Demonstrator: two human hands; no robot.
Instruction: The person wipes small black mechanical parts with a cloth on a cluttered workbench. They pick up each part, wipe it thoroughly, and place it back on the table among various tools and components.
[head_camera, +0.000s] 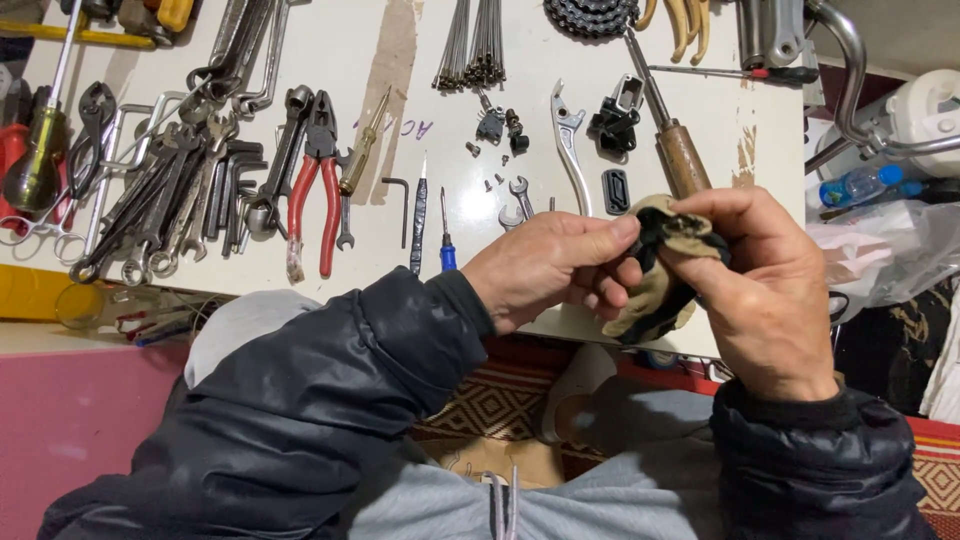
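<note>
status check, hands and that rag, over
Left hand and right hand both gripping the grimy tan rag, held above the white table's near edge. Brake lever and wooden-handled tool lie just beyond, not touched.

You're in a bicycle repair workshop, white desk (330, 60) beyond your grip, heap of spanners (170, 200) and red-handled pliers (312, 180) far to its left, spokes (472, 45), brake lever (570, 140), chain (592, 15) just beyond it, small bolts scattered between.

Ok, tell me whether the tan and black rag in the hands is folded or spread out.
Bunched, not spread: the tan and black rag is crumpled between the left hand and right hand, pinched by their fingers.
</note>
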